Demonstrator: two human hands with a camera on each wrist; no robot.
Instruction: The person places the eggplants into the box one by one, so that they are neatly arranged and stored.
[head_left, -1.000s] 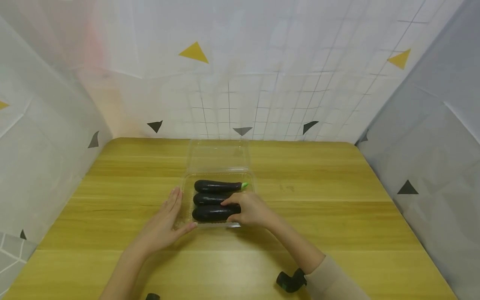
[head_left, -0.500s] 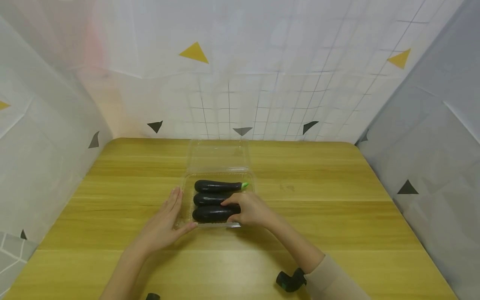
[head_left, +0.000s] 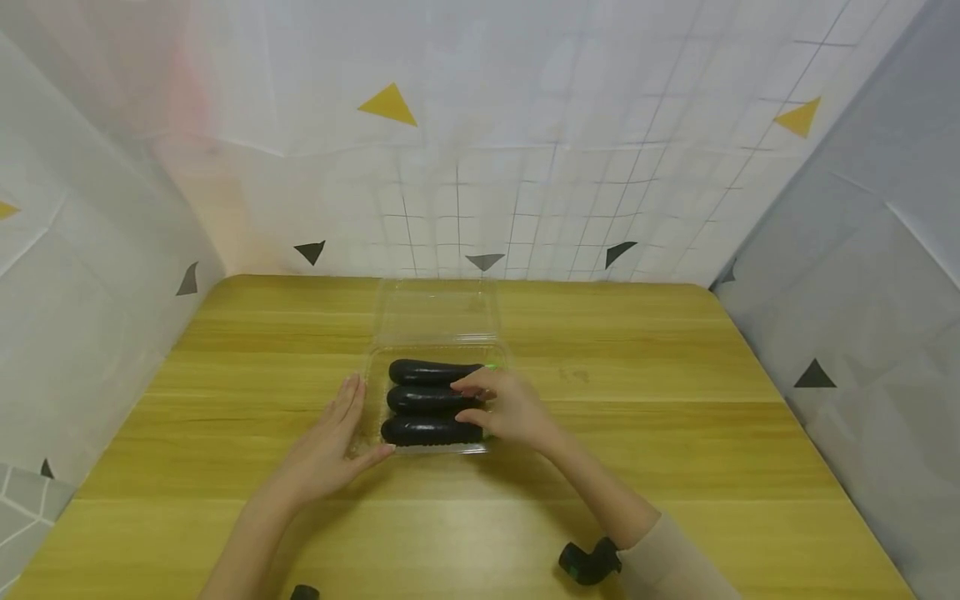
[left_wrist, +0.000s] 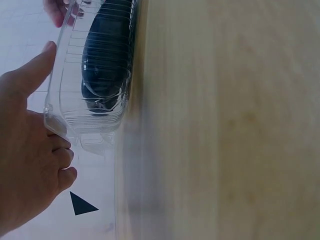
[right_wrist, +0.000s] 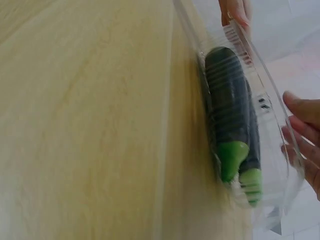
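Three dark eggplants lie side by side in a clear plastic clamshell box [head_left: 371, 429]: the back one [head_left: 431, 372], the middle one [head_left: 420, 400] and the front one [head_left: 423, 431]. My left hand [head_left: 322, 454] rests on the box's left front corner, fingers straight along the side and thumb at the front rim. Over the right ends of the eggplants hovers my right hand [head_left: 513, 412], thumb and fingers spread apart and holding nothing. Through the box wall, the right wrist view shows an eggplant [right_wrist: 227, 95] with a green stem end.
The box's clear lid [head_left: 438, 315] lies folded back toward the rear wall. A black elbow-shaped object [head_left: 588, 562] sits beside the right sleeve, and a small black piece [head_left: 304, 592] shows at the bottom edge. Patterned white sheets [head_left: 480, 167] enclose the wooden table [head_left: 637, 358].
My right hand has let go of the front eggplant, spreading its fingers and lifting slightly to the right. The front eggplant has shifted a little toward the near left. My left hand stays put.
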